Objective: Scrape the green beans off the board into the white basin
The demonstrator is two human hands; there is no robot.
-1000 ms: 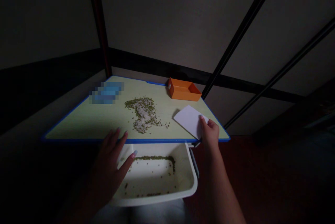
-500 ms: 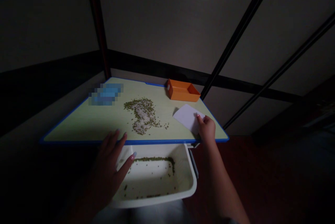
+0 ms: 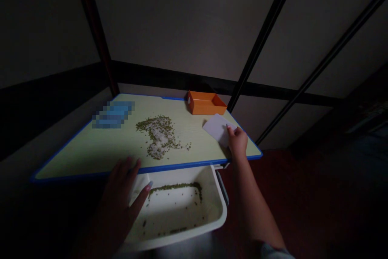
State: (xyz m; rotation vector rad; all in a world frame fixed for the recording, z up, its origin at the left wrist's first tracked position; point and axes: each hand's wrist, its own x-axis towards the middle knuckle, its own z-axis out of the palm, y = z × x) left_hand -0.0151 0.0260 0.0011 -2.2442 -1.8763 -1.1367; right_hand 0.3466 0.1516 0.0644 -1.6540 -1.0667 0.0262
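Between the thumb and fingers of my right hand [image 3: 238, 141] is a white flat card [image 3: 216, 129], held at a slant over the right part of the table. My left hand [image 3: 125, 188] lies with fingers spread at the table's front edge, its thumb over the left side of a white drawer bin [image 3: 216, 218]. Small green beans mixed with white grains form a loose pile [image 3: 159, 135] on the pale tabletop [image 3: 109, 150]. More green beans line the far inner edge of the bin, with a few scattered on its floor.
An orange open box [image 3: 207, 107] stands at the table's back right. A blurred blue item [image 3: 113, 114] lies at the back left. The table has a raised blue rim [image 3: 182, 166], and dark-framed panels rise behind it.
The view has shifted, so the table and pile sit further left. My right hand still holds the card, now a little closer to the orange box. The pile looks the same.
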